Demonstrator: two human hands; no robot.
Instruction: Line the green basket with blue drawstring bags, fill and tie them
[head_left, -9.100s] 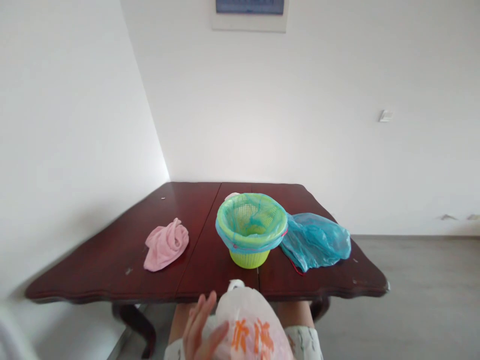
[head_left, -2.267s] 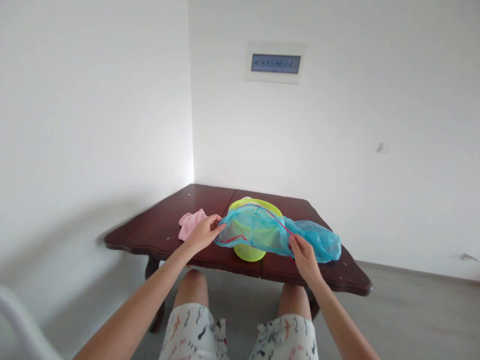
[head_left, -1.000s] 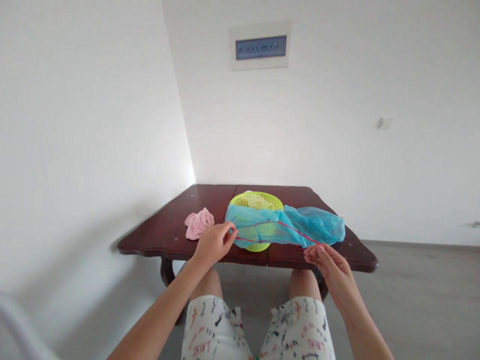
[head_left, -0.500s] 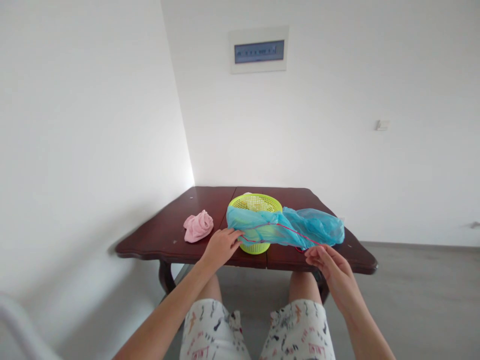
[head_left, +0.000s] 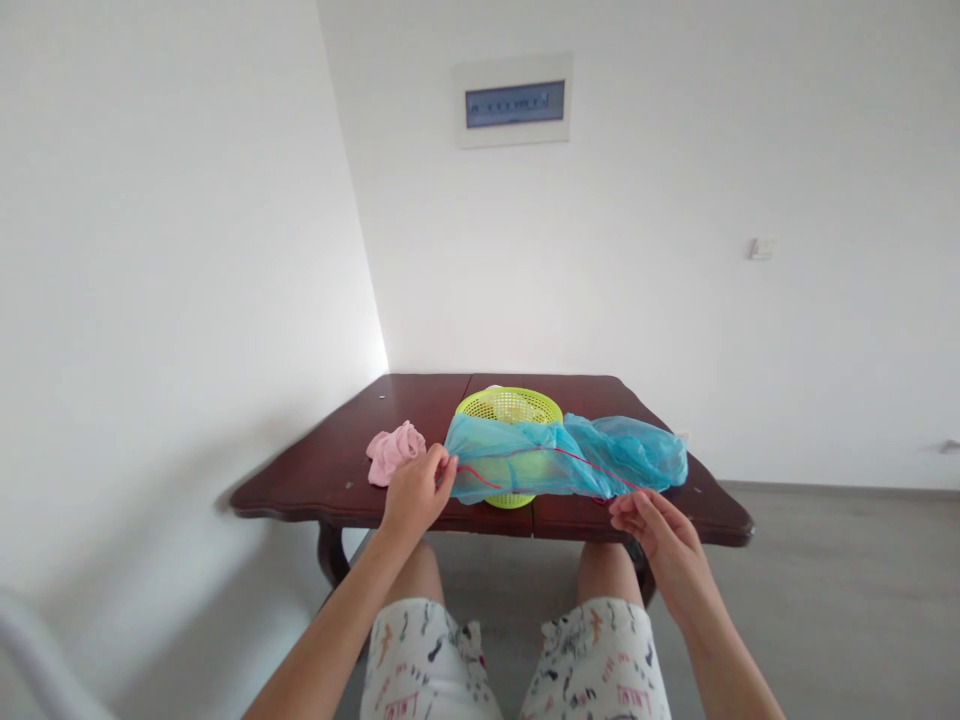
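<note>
A thin blue drawstring plastic bag (head_left: 510, 455) is stretched across the front of a yellow-green perforated basket (head_left: 511, 396), covering much of its side. My left hand (head_left: 416, 492) is closed, pinching the bag's left end where a red drawstring (head_left: 596, 468) meets the fingers. At the right, my right hand (head_left: 664, 535) pinches the same red string between thumb and fingers, just below the bag. The bunched rest of the bag lies on the tabletop behind that hand. A crumpled pink cloth (head_left: 393, 452) rests just beyond my left hand.
Everything sits on a dark red wooden table (head_left: 337, 440) with a wavy edge, standing against the white wall. Pale material shows inside the basket. Below the near edge are my knees and patterned shorts (head_left: 431, 660). A breaker panel (head_left: 514, 103) is set in the wall.
My left hand has moved left and slightly up, pulling the bag's left end outward with it. The fingers have closed on it. The right hand has stayed almost still.
</note>
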